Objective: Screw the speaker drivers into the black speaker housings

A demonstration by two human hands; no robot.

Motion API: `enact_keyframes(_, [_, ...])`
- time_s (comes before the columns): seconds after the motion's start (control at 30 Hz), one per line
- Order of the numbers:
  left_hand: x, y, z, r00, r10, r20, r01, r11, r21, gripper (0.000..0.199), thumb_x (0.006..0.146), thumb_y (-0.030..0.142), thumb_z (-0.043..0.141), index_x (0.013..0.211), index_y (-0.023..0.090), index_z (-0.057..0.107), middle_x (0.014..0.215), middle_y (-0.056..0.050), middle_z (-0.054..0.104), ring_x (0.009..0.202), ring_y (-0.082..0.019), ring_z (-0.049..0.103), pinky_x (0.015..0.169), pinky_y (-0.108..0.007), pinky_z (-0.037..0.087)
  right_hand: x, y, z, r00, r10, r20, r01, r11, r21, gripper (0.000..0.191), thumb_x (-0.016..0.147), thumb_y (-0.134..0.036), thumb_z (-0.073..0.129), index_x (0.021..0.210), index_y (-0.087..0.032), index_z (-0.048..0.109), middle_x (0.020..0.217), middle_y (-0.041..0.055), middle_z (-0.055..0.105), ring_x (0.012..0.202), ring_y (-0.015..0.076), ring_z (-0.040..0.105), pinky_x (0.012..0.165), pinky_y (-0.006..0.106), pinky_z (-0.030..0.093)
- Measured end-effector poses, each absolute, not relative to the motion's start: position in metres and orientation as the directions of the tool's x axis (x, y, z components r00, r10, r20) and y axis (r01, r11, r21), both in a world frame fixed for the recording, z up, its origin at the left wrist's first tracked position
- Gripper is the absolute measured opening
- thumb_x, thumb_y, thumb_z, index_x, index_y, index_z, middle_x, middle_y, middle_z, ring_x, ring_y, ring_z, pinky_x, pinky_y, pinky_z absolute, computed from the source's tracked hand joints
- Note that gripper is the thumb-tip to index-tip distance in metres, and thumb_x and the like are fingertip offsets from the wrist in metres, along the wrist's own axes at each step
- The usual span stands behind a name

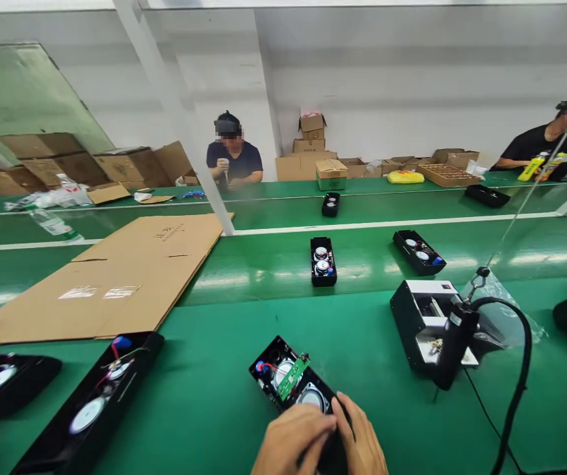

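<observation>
Both hands are down at the bottom edge of the view, working on an open black speaker [290, 382] that sits tilted on the green surface [214, 396]. Left hand [290, 442] is curled over the near end of it, fingers bunched together and pressing down on the case. Right hand [360, 439] grips the same end from the right side, fingers wrapped around the edge, thumb next to the left hand. Can't tell if anything small is pinched between them, the hands cover that part.

Inside the speaker you can see a green board [293, 377], red wires and two round drivers.

Just to the right hangs a black screwdriver [454, 343] on a cable, in front of a black-and-white box [422, 316]. Two more open speakers lie at far left [90, 409], and others [323, 261] sit on the belt behind. A flat cardboard sheet [129, 277] lies to the left. Two other people sit at the far side.
</observation>
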State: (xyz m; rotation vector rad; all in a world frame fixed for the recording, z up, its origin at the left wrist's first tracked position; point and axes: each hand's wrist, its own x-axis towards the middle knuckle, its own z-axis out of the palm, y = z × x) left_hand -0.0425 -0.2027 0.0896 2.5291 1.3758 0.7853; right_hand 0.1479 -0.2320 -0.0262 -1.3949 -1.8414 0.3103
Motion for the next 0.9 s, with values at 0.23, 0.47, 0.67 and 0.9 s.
enact_keyframes(0.23, [-0.093, -0.186, 0.135, 0.162, 0.843, 0.514, 0.618, -0.492, 0.613, 0.02, 0.105, 0.028, 0.063, 0.117, 0.035, 0.078, 0.103, -0.002, 0.085, 0.095, -0.022, 0.082, 0.091, -0.035, 0.071, 0.242, -0.184, 0.074, -0.446, 0.893, 0.057, 0.617, 0.353, -0.703, 0.114, 0.059, -0.01, 0.068, 0.167, -0.035, 0.043, 0.169, 0.0142, 0.048, 0.152, 0.0459, 0.05, 0.123, 0.067, 0.044])
enact_keyframes(0.47, [-0.072, -0.17, 0.094, 0.327, 0.821, 0.469, 0.641, -0.557, 0.528, 0.016, 0.104, 0.035, 0.066, 0.104, 0.031, 0.082, 0.123, -0.007, 0.082, 0.131, -0.03, 0.072, 0.101, -0.044, 0.068, 0.288, -0.176, 0.117, -0.276, 0.96, 0.053, 0.565, 0.207, -0.799, 0.072, 0.082, -0.009, 0.062, 0.149, -0.035, 0.067, 0.16, 0.0089, 0.06, 0.143, 0.0343, 0.063, 0.12, 0.056, 0.051])
enact_keyframes(0.67, [-0.069, -0.172, 0.081, 0.405, 0.839, 0.365, 0.673, -0.543, 0.502, 0.021, 0.105, 0.026, 0.061, 0.105, 0.031, 0.082, 0.144, -0.009, 0.073, 0.146, -0.033, 0.06, 0.108, -0.054, 0.064, 0.215, -0.174, 0.113, -0.105, 0.994, 0.038, 0.423, 0.079, -0.903, 0.027, 0.09, -0.033, 0.079, 0.114, -0.023, 0.083, 0.114, 0.0106, 0.083, 0.099, 0.0295, 0.079, 0.094, 0.042, 0.065])
enact_keyframes(0.9, [-0.068, -0.169, 0.084, 0.471, 0.83, 0.299, 0.672, -0.557, 0.488, 0.027, 0.105, 0.018, 0.058, 0.111, 0.03, 0.082, 0.147, -0.007, 0.072, 0.151, -0.033, 0.055, 0.112, -0.054, 0.062, 0.177, -0.15, 0.109, -0.153, 0.981, 0.121, 0.333, 0.167, -0.928, 0.028, 0.091, -0.018, 0.066, 0.114, -0.021, 0.081, 0.106, 0.0084, 0.084, 0.098, 0.0251, 0.079, 0.093, 0.038, 0.063])
